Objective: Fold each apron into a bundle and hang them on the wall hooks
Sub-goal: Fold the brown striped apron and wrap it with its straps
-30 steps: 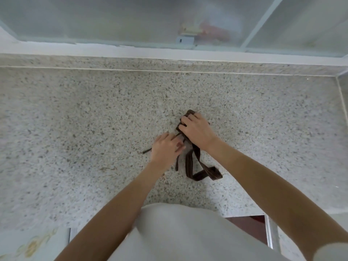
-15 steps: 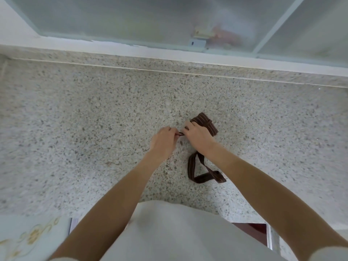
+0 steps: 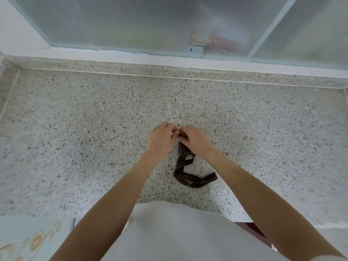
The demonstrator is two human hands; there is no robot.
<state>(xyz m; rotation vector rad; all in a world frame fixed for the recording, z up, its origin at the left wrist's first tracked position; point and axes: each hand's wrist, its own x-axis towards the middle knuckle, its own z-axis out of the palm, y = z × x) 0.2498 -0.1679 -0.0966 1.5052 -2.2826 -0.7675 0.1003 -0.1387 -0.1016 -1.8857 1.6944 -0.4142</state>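
Nearest the camera, the person's pale, smooth garment (image 3: 169, 234) fills the lower middle, with a light panel bearing a gold scroll ornament (image 3: 28, 242) at the lower left corner. Two bare forearms reach forward from either side of it and converge over the speckled stone counter (image 3: 75, 147), a matte granite-like slab flecked with brown and grey.

The dark brown striped apron strap (image 3: 190, 178) lies on the counter between the forearms: a flat woven band that curls in a loop near the person's body and runs up, twisted, to the hands. The left hand (image 3: 162, 140) and the right hand (image 3: 195, 140) meet knuckles up, fingertips touching, both pinched closed on the upper end of the apron strap, where a small dark wad of it shows between the fingers. How much fabric is gathered under the palms cannot be told.

Beyond the hands the counter runs bare to a raised stone lip and a white sill (image 3: 131, 55). Above it stands a frosted glass window (image 3: 122, 21) in a pale frame, with blurred reddish shapes behind the pane.
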